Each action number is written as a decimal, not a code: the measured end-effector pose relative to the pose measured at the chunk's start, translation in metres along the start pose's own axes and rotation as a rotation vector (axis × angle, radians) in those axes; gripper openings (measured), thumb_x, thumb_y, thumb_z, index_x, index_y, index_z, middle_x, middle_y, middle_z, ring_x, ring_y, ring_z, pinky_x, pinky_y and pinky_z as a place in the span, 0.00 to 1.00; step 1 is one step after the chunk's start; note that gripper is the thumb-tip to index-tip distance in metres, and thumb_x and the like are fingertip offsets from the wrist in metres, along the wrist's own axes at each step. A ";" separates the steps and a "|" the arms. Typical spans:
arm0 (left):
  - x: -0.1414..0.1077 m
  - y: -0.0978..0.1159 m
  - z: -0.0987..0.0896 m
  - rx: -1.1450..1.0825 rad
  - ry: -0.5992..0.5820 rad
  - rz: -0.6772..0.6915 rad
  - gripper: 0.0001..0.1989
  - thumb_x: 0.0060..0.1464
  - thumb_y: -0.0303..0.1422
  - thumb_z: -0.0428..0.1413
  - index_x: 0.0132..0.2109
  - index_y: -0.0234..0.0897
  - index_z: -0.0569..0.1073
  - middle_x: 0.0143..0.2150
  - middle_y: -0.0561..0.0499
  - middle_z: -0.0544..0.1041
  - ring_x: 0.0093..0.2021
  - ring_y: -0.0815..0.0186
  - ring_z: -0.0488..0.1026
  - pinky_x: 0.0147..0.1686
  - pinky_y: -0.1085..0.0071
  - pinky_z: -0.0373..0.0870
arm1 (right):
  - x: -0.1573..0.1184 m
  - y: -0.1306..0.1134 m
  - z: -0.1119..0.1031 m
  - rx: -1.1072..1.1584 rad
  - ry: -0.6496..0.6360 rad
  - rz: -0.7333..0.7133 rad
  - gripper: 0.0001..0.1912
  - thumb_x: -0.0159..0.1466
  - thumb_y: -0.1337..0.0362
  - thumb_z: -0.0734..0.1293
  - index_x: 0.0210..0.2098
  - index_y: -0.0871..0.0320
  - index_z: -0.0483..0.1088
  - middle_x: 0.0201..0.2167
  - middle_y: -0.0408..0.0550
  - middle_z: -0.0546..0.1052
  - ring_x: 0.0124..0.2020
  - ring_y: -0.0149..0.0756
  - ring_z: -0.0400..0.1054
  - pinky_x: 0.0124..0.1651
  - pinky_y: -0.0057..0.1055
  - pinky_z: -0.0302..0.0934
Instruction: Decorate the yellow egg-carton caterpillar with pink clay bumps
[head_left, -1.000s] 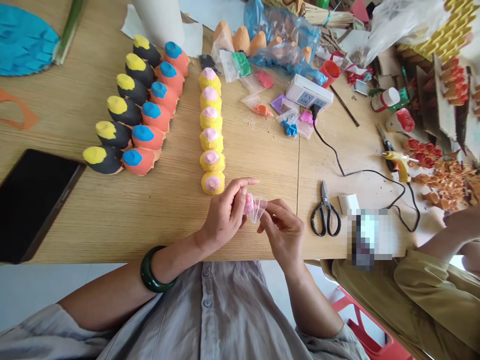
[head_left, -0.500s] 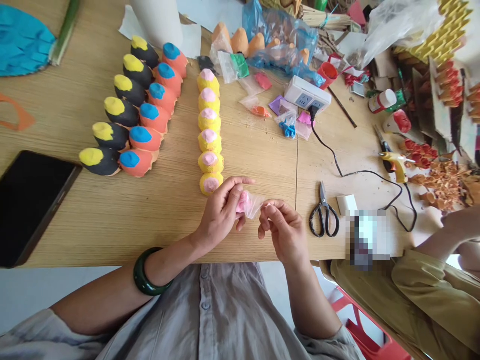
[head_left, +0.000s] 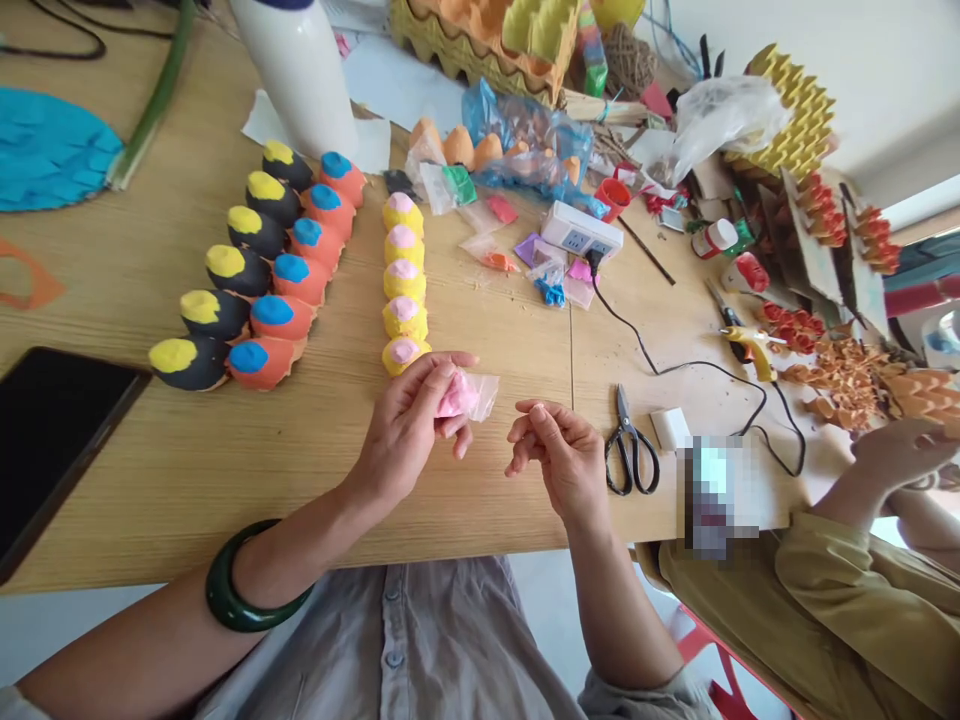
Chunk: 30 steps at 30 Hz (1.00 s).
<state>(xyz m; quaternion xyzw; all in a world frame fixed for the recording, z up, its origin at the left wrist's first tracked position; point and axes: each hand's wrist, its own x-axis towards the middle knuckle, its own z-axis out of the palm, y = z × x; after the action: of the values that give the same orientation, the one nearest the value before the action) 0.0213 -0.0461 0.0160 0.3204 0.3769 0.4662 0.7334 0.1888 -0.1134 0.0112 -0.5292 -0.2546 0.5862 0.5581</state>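
My left hand (head_left: 409, 425) grips a small clear plastic bag of pink clay (head_left: 457, 395), with the bag's loose end sticking out to the right. Apart from it, my right hand (head_left: 559, 440) is closed in a pinch, thumb against forefinger; whatever is between the tips is too small to make out. Just beyond my left hand runs a row of yellow-coated bumps with pink tops (head_left: 405, 275), its nearest end partly hidden by that hand. Farther left stand a row of black bumps with yellow tops (head_left: 247, 230) and a row of orange ones with blue tops (head_left: 289, 290).
Black-handled scissors (head_left: 632, 450) lie right of my right hand. Beyond are a power strip (head_left: 581, 232) with its cord, bags of coloured clay (head_left: 499, 262) and a glue gun (head_left: 754, 345). A dark tablet (head_left: 64, 430) lies at left. A co-worker's arm (head_left: 892, 465) is at right.
My hands have drawn apart: the right fingers have come away from the bag's end. My left hand has shifted left with the bag. The camera view has tilted up a little.
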 end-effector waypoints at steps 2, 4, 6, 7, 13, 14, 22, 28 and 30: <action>0.012 0.011 0.000 -0.006 0.008 0.032 0.16 0.59 0.44 0.67 0.44 0.35 0.81 0.28 0.57 0.68 0.22 0.74 0.64 0.18 0.75 0.72 | 0.015 -0.003 0.000 -0.031 -0.030 -0.013 0.18 0.65 0.49 0.76 0.43 0.59 0.80 0.29 0.44 0.82 0.20 0.29 0.74 0.25 0.30 0.75; 0.024 0.022 0.000 0.007 0.023 0.070 0.17 0.57 0.43 0.69 0.44 0.35 0.82 0.32 0.54 0.74 0.25 0.73 0.69 0.22 0.74 0.76 | 0.032 -0.005 0.004 -0.038 -0.060 -0.030 0.18 0.66 0.51 0.75 0.45 0.59 0.79 0.31 0.45 0.83 0.22 0.30 0.75 0.28 0.32 0.77; 0.034 0.029 -0.001 0.039 0.034 0.093 0.17 0.55 0.42 0.71 0.45 0.35 0.83 0.34 0.52 0.77 0.27 0.72 0.72 0.28 0.72 0.79 | 0.047 -0.006 0.009 -0.007 -0.080 -0.053 0.15 0.66 0.55 0.73 0.46 0.58 0.78 0.35 0.46 0.83 0.25 0.32 0.77 0.32 0.35 0.79; 0.037 0.030 -0.002 0.064 0.031 0.097 0.17 0.55 0.42 0.71 0.45 0.35 0.83 0.35 0.52 0.77 0.28 0.71 0.74 0.30 0.72 0.81 | 0.053 -0.007 0.012 0.024 -0.087 -0.060 0.13 0.65 0.59 0.73 0.47 0.58 0.78 0.37 0.47 0.83 0.28 0.33 0.78 0.34 0.36 0.80; 0.043 0.025 -0.006 0.218 -0.007 0.121 0.22 0.55 0.45 0.71 0.47 0.33 0.80 0.38 0.49 0.81 0.34 0.65 0.81 0.40 0.66 0.84 | 0.073 -0.015 0.018 0.172 -0.115 -0.009 0.13 0.52 0.72 0.69 0.37 0.59 0.80 0.35 0.45 0.76 0.32 0.29 0.70 0.34 0.29 0.77; 0.043 0.024 -0.007 0.238 -0.002 0.125 0.22 0.55 0.46 0.71 0.48 0.33 0.80 0.40 0.48 0.82 0.35 0.65 0.82 0.41 0.66 0.85 | 0.074 -0.016 0.018 0.175 -0.112 -0.011 0.11 0.54 0.71 0.70 0.37 0.59 0.80 0.33 0.43 0.73 0.30 0.28 0.66 0.32 0.28 0.76; 0.045 0.019 -0.011 0.363 -0.064 0.178 0.21 0.57 0.45 0.69 0.48 0.35 0.78 0.48 0.46 0.82 0.42 0.62 0.84 0.48 0.66 0.84 | 0.075 -0.012 0.022 0.114 -0.198 0.058 0.23 0.60 0.44 0.77 0.31 0.57 0.74 0.25 0.36 0.62 0.22 0.24 0.52 0.19 0.24 0.61; 0.041 0.019 -0.010 0.376 -0.115 0.151 0.19 0.57 0.46 0.69 0.45 0.36 0.77 0.44 0.47 0.83 0.42 0.61 0.85 0.48 0.64 0.83 | 0.070 -0.008 0.022 -0.070 -0.090 -0.076 0.21 0.57 0.48 0.81 0.29 0.57 0.74 0.18 0.33 0.62 0.17 0.21 0.48 0.17 0.22 0.47; 0.039 0.022 -0.011 0.415 -0.111 0.159 0.19 0.56 0.46 0.70 0.44 0.36 0.78 0.43 0.47 0.83 0.42 0.61 0.84 0.48 0.65 0.83 | 0.070 -0.011 0.021 -0.041 -0.065 -0.060 0.22 0.55 0.49 0.82 0.27 0.57 0.72 0.16 0.32 0.60 0.16 0.20 0.46 0.17 0.22 0.42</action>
<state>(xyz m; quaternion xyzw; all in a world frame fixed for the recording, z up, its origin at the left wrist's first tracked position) 0.0129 -0.0010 0.0180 0.5183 0.3974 0.4165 0.6325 0.1870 -0.0402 0.0037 -0.5134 -0.3002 0.5808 0.5558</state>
